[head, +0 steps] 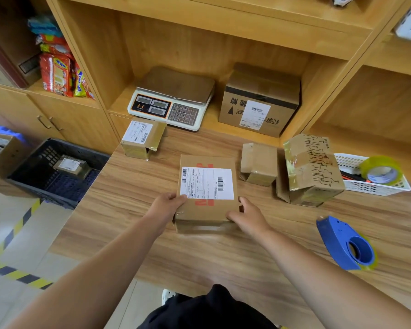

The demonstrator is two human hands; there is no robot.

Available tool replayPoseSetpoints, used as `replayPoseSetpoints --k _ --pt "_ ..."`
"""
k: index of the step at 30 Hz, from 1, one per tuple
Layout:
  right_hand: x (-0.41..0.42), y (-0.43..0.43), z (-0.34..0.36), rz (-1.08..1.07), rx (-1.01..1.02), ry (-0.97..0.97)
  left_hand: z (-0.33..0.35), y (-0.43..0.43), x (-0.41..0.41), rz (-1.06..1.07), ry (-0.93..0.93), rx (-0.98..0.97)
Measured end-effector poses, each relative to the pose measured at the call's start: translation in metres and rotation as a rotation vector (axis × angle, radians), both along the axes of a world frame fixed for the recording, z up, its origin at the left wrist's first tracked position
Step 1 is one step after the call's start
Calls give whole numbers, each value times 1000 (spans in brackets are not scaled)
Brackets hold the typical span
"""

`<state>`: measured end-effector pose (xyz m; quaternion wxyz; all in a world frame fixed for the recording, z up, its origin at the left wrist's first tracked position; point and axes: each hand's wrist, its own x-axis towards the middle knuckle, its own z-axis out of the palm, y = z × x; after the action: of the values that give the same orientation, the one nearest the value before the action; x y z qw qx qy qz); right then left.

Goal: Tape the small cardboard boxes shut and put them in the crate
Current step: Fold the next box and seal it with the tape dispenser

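Indoors, wood-grain counter, crate beside it, left hand and right hand gripping labelled box

Four small cardboard boxes are lying on the table — the labelled box, the taped box, the plain box and the printed box. A fifth box is sitting in the one dark crate. One bigger carton and a single scale are standing on the shelf. Two hands are showing — the left hand and the right hand. One blue tape dispenser, one tape roll and one white basket are lying at the right.
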<state>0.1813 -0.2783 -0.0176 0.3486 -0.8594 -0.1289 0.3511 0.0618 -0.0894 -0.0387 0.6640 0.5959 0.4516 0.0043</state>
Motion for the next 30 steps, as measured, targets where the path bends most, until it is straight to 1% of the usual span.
replayPoseSetpoints --k 3,8,12,15,17,19,21,24,30 --pt "5 9 8 26 -1 -59 -2 5 5 5 36 -12" --pt "12 28 10 -20 57 -97 1 7 13 -33 64 2" --pt "16 30 9 -132 126 -56 7 7 16 -38 39 -10" --pt "22 31 15 -172 217 -48 8 7 14 -44 9 -33" --pt "25 31 23 -179 238 -61 9 7 15 -43 -10 -15" --pt "27 33 30 -174 243 -59 11 11 17 0 -47 7" --pt "28 34 31 -190 277 -16 17 14 18 42 -105 3" --pt "29 37 32 -292 356 117 21 20 17 20 -159 14" --pt "26 42 24 -384 387 229 15 23 7 -30 -162 46"
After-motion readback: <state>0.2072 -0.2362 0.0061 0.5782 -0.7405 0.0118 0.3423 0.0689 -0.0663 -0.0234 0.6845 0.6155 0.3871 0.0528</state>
